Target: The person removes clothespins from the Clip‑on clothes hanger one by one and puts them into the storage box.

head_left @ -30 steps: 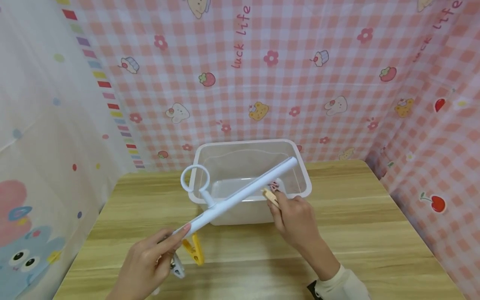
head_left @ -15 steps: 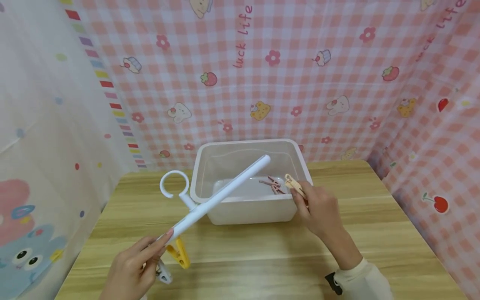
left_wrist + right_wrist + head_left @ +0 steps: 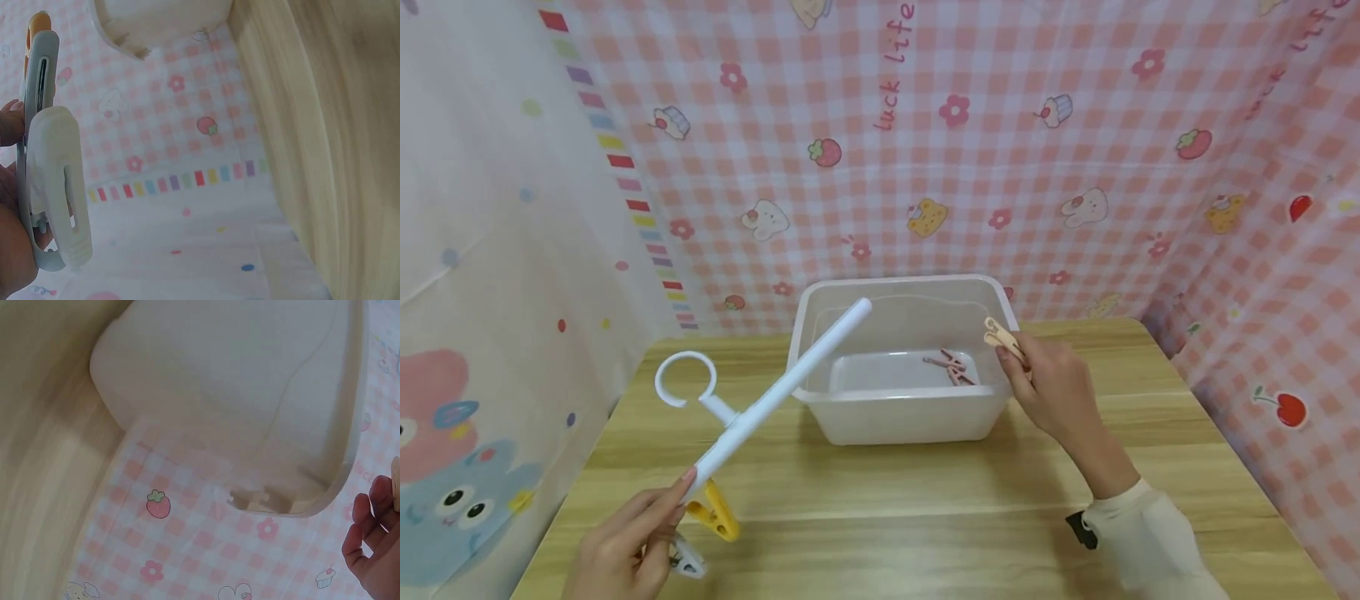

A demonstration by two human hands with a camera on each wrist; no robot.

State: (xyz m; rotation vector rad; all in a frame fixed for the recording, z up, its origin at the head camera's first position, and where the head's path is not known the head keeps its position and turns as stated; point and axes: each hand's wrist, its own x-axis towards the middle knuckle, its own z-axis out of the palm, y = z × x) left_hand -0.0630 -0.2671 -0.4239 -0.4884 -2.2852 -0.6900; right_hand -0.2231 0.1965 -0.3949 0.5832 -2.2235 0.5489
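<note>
Now hanger bar (image 3: 775, 398) gripped, beige clip (image 3: 1002, 339) pinched — over tub (image 3: 904, 415)

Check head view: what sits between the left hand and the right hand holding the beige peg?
In the head view, the clear bin sits between left hand and right hand with its beige peg; the white hanger bar slants toward it.

Hanger bar (image 3: 775, 397) swung left off the bin (image 3: 907, 412); beige peg (image 3: 1002, 339) lifted clear to the bin's right rim
</note>
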